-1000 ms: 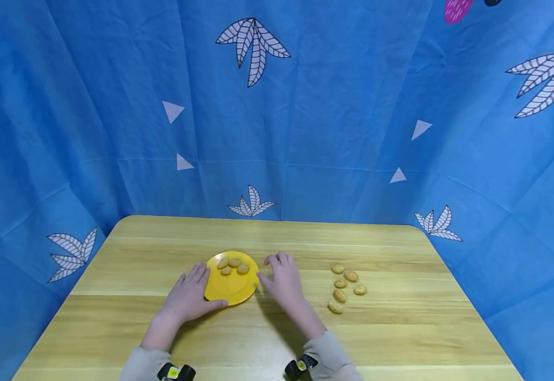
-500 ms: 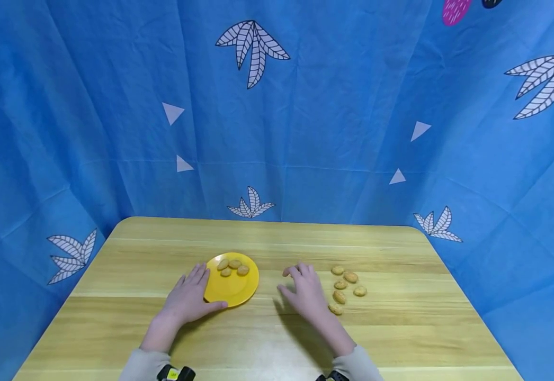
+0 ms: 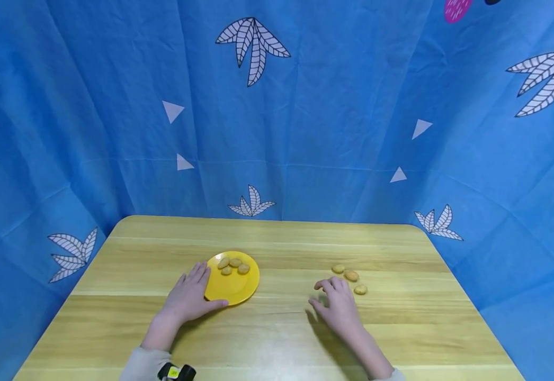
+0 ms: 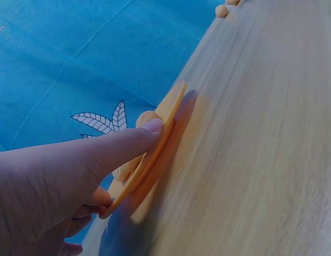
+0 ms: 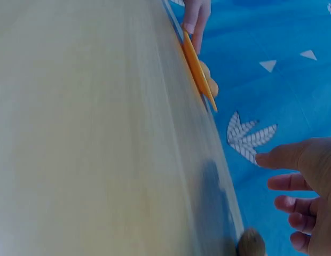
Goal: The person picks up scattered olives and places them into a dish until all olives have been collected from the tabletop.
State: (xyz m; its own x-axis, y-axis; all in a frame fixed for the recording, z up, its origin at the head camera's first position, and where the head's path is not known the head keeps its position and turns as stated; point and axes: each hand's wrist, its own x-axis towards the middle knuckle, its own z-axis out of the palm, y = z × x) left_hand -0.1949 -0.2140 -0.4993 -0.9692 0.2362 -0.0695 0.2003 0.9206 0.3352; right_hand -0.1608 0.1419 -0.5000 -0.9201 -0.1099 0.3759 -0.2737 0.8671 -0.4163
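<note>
In the head view a round yellow plate (image 3: pixel 237 288) holds several tan, oval, nut-like pieces (image 3: pixel 226 271). My left hand (image 3: pixel 187 298) rests on the plate's left edge, thumb and fingers spread along it. In the left wrist view the thumb (image 4: pixel 128 140) lies straight on the rim. Right of the plate, my right hand (image 3: pixel 340 308) hovers over the table with spread, slightly bent fingers, and nothing shows between them. Beyond its fingers lie a few more of the oval pieces (image 3: pixel 351 275); the hand hides others. A brown piece (image 5: pixel 251 243) shows below it in the right wrist view.
The light wooden table (image 3: pixel 277 338) has rounded far corners. Behind it hangs a blue cloth (image 3: pixel 334 106) with white leaf shapes and triangles. A black strapped device (image 3: pixel 176 372) sits at the left wrist.
My right hand has moved right from beside the plate to above the loose oval pieces, covering some of them. My left hand and the plate have kept their places.
</note>
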